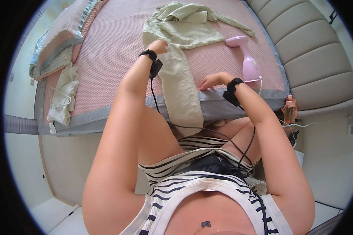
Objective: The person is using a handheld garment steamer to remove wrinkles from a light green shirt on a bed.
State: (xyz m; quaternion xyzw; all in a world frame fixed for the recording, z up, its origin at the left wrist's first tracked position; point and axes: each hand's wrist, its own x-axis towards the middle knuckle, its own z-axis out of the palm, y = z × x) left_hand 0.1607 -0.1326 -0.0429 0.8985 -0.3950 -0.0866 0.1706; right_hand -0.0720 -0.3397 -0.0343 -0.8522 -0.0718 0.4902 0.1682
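A pale green long-sleeved shirt (192,33) lies on the bed, with one sleeve (180,84) stretched toward me and its end hanging over the bed's edge. At the upper left of that sleeve, my left hand (158,46) is closed with curled fingers against the cloth; its fingertips are partly hidden. My right hand (215,80) rests low over the bed, just right of the sleeve, its fingers loosely stretched toward the fabric and nothing seen in them. Right of it, a pink handheld garment steamer (249,62) stands on the bed, its head pointing left beside the shirt.
The pink quilted bedspread (113,58) has a grey-blue border. A white garment on a hanger (62,100) and a pillow (62,37) lie at the left. A padded headboard (317,58), the steamer's white cord (261,87) and a water bottle (290,109) are at the right. Black cables (208,129) cross my lap.
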